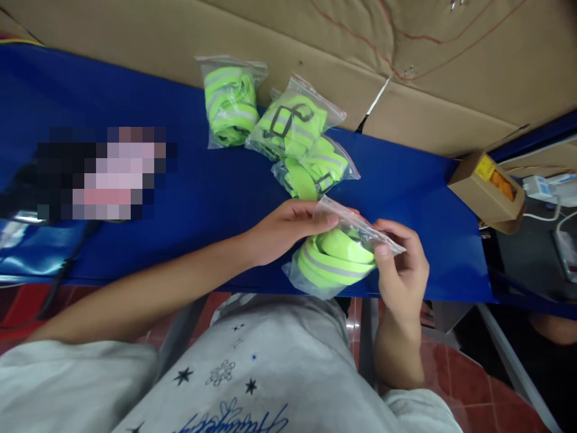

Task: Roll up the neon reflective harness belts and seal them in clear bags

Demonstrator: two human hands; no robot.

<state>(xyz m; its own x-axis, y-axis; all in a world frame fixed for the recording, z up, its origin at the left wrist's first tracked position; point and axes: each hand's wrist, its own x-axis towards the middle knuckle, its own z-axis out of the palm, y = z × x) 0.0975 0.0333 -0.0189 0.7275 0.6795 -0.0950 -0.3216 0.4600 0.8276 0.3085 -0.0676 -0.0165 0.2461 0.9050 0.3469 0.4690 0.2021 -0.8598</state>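
Note:
Between my two hands is a clear zip bag (336,264) with a coiled neon-yellow reflective strap inside, a grey stripe along it. My left hand (295,225) pinches the bag's top edge at its left end, thumb on the near side. At the right end of the same edge, my right hand (401,264) grips the plastic between thumb and fingers. Just beyond lie more bagged straps: one bag (318,168) close to my left hand, another bag (293,123) with black buckles showing, and a third bag (231,105) farther left.
The blue tabletop (189,186) runs up against a brown cardboard-like panel (433,102). An open cardboard box (484,189) with something orange inside stands at the right, near white plugs and cables (541,189). A pixelated patch covers something at the left.

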